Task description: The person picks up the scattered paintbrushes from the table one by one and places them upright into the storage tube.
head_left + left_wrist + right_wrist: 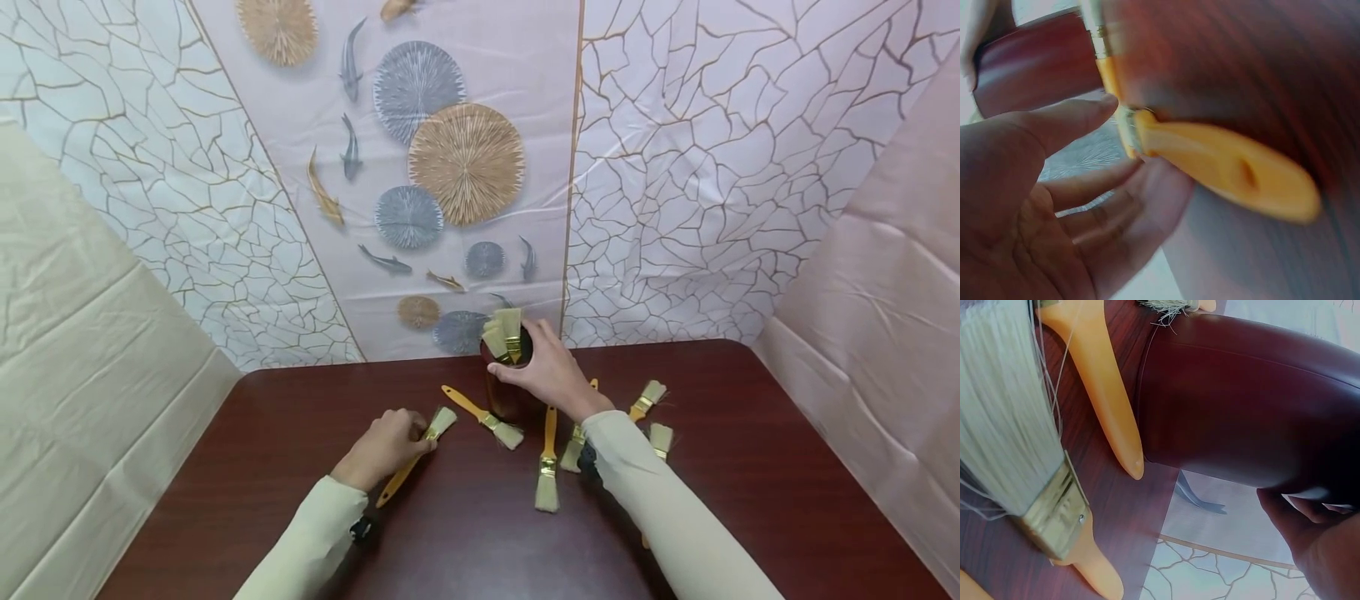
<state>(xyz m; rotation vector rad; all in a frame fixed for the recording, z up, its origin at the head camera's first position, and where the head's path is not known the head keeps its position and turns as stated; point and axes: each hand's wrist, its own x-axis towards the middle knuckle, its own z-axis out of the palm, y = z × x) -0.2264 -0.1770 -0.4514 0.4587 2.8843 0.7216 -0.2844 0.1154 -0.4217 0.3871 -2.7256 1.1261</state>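
Note:
My left hand pinches a paintbrush with pale bristles and a yellow handle, near its brass-coloured ferrule. In the left wrist view the brush handle points away from the thumb and fingertips. Farther back, my right hand grips a dark red-brown cylindrical cup around its upper part. Several paintbrushes stand in the cup, bristles up. The right wrist view shows the cup's smooth side, with fingers curled at its far side; the thumb is hidden there.
Loose paintbrushes lie on the dark wood table: one left of the cup, one in front, others to the right, partly under my right arm. A patterned cloth backdrop rises behind the table's far edge.

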